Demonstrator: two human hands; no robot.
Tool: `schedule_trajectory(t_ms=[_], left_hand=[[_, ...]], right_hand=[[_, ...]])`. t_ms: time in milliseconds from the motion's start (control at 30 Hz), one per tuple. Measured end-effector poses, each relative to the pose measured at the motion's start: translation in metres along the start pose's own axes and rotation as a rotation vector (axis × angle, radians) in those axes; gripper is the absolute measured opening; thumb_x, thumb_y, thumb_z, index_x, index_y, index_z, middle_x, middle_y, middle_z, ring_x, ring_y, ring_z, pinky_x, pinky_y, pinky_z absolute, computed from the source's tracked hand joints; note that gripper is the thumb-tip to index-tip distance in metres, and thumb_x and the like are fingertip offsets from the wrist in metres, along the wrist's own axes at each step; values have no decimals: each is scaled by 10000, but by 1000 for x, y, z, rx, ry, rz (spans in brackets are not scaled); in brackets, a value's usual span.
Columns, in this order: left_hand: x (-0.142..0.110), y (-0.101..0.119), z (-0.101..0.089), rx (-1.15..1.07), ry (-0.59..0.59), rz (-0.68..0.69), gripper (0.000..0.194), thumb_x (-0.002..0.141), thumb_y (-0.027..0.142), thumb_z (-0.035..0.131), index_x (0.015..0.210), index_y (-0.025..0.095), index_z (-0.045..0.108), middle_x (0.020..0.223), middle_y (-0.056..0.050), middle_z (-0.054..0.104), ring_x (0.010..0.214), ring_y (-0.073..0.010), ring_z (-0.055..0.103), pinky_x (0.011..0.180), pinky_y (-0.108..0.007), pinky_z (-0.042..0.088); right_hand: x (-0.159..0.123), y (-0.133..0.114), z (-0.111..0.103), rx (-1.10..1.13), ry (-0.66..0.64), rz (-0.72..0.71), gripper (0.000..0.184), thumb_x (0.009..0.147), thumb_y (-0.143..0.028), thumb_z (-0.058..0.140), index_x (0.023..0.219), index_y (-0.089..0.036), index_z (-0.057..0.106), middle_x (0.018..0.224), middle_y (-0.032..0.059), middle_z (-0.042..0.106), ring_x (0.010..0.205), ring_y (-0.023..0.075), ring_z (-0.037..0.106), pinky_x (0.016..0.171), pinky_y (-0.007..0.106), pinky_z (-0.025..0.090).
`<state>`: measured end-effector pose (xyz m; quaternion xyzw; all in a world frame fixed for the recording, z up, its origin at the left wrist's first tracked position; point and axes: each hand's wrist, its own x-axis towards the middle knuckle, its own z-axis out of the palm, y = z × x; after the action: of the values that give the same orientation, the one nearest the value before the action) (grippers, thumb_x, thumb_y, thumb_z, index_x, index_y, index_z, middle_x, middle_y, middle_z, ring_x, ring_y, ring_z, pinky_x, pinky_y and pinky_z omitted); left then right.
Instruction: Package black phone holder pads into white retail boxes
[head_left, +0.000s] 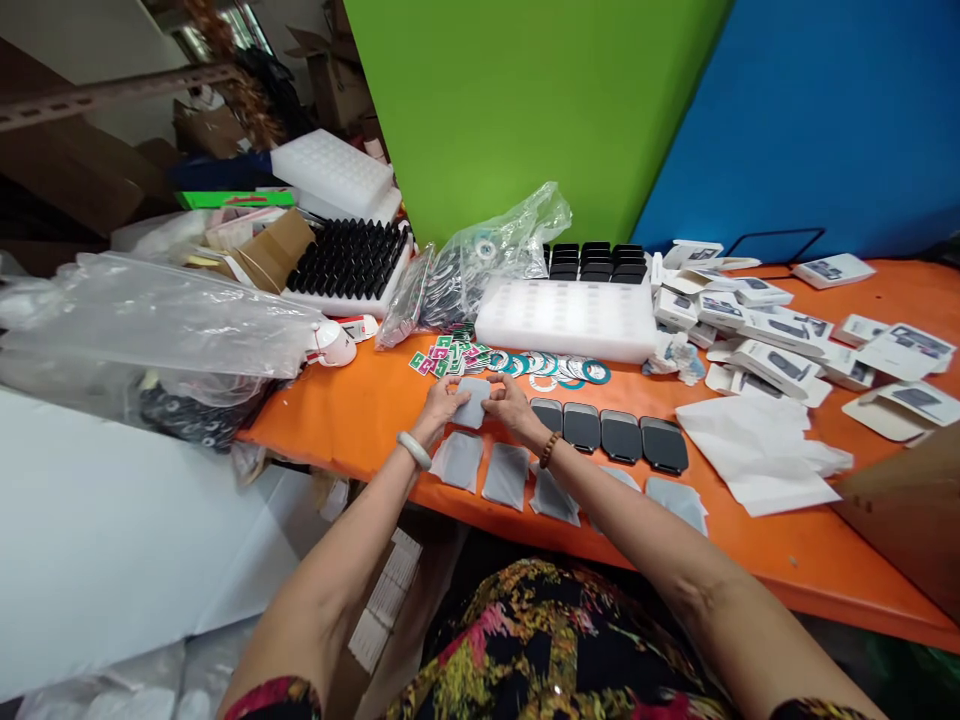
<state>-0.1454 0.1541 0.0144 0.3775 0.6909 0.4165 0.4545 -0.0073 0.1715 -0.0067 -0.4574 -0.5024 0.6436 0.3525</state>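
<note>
While both bare hands meet above the orange tabletop [315,412], a flat, pale grey, rounded-square piece [472,406] sits between them, held up by its two sides. The left hand [442,403], with a pale bangle at its wrist, grips the left edge, its fingers drawn narrow and the thumb lying over that side. From the other side, the right hand [511,405], a brown beaded bracelet at its wrist, pinches the right edge between thumb and fingers. The middle of the piece shows bare between the two sets of fingertips; whether any fingers reach behind it, I can't tell from here.

Just beyond the hands lie small pink, green and white printed cards [442,356], and beside those, round teal-and-white stickers [596,372] spread in a loose line. To the right of the right hand, black rounded-square cases [621,437] stand in a row. Nearer the person, grey packets in thin translucent wrapping [506,476] line the table's edge, some partly hidden under the right forearm. Farther right rest a crumpled white sheet [754,450] and a heap of small white printed boxes [780,364], several with flaps open.
</note>
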Motion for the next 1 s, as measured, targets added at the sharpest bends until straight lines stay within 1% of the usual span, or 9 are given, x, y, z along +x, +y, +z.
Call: schedule_trajectory(t_ms=[167,367,467,567,667,767,867,933,1000], left_hand=[[11,-11,2,312,56,50,250,654,136,666,901,130,630,760,-63,665,737,-205,627,692,-302,460],[8,-18,6,606,91,157,245,720,202,606,953,151,658,976,-114,693,986,-255,606,861,-330,423],[5,-18,6,695,104,200,272,728,253,583,961,137,663,1015,-142,688,1074,-292,571,910,-362,413],[7,-19,5,740,107,232,330,733,298,546,989,122,658,1033,-164,680,1090,-319,562,926,-403,417],[11,-21,3,756,93,261,385,745,333,522,1049,129,641,1068,-157,671,1120,-318,540,961,-421,403],[10,-21,2,768,115,273,483,749,364,521,1142,98,606,1102,-176,650,1095,-316,548,965,-429,410],[0,-16,7,757,213,345,556,753,387,521,1212,78,578,1089,-189,632,1071,-320,550,962,-447,417],[-10,-9,17,695,260,418,559,750,402,526,1214,96,583,1097,-181,611,1054,-314,550,944,-445,433],[-22,0,31,602,246,466,536,747,422,525,1178,113,604,1107,-168,591,997,-293,568,897,-427,466]], right_hand=[[11,9,0,-245,-9,20,399,632,-93,476,1010,-207,419,625,-71,479,558,148,548,584,308,500],[9,-2,3,-548,-14,-81,332,680,-38,482,992,-152,481,904,96,576,872,246,569,817,415,455],[1,-13,3,-664,3,-139,260,726,-72,527,980,-128,520,1077,171,543,959,279,545,864,432,429],[-13,-21,-11,-738,42,-192,303,792,-188,582,1086,-144,522,1152,154,517,977,262,540,865,395,437],[-43,-24,-43,-719,134,-320,271,868,-266,532,1128,-191,531,1114,96,549,914,203,558,836,339,450],[-87,-22,-93,-621,333,-459,163,905,-275,477,986,-192,591,966,64,614,853,176,571,798,307,453],[-133,-12,-154,-586,640,-416,186,905,-301,461,874,-179,599,851,58,629,767,173,570,717,301,456],[-156,0,-192,-675,806,-364,227,898,-327,451,810,-180,599,786,56,620,719,182,553,680,311,444],[-172,13,-224,-806,942,-328,249,879,-340,449,772,-179,606,779,72,617,717,198,543,689,334,439]])
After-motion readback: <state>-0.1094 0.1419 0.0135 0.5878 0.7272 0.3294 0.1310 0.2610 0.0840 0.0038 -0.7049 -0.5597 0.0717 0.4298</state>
